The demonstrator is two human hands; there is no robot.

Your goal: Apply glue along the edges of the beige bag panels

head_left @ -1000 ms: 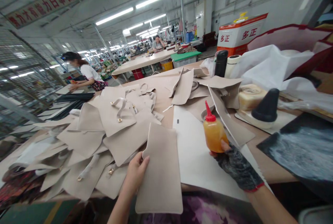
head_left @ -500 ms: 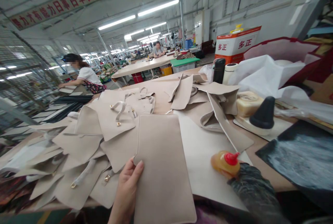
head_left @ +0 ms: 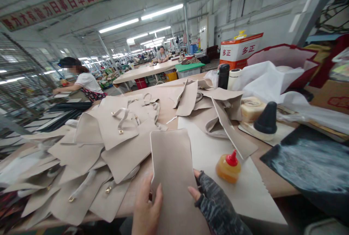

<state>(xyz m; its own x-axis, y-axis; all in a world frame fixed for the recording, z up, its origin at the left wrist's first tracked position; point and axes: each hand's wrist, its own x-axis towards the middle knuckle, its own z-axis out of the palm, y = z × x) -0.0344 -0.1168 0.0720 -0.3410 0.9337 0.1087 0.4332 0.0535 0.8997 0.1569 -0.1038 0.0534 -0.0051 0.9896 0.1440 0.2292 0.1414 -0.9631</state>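
A beige leather bag panel (head_left: 173,162) with piped edges stands tilted up in front of me. My left hand (head_left: 147,206) grips its left edge, the thumb lying on the face. On the opposite edge, my right hand (head_left: 215,202), in a dark grey fingerless glove, pinches it with thumb and fingers. The panel's lower end runs out of view. Just beyond the right hand, a squat bottle of amber liquid with a red nozzle cap (head_left: 228,167) stands upright on a white sheet (head_left: 253,195), touched by neither hand.
Beige bag pieces with straps and gold buckles (head_left: 106,126) pile up on the left. More folded pieces (head_left: 188,98) lie ahead. On the right are a black cone (head_left: 267,120), a dark stained board (head_left: 305,162) and a black flask (head_left: 223,76). A co-worker (head_left: 84,80) sits far left.
My right hand has let go of the bottle, left it standing on the white sheet, and come left onto the panel's edge. The panel has moved lower and turned, looking narrower.
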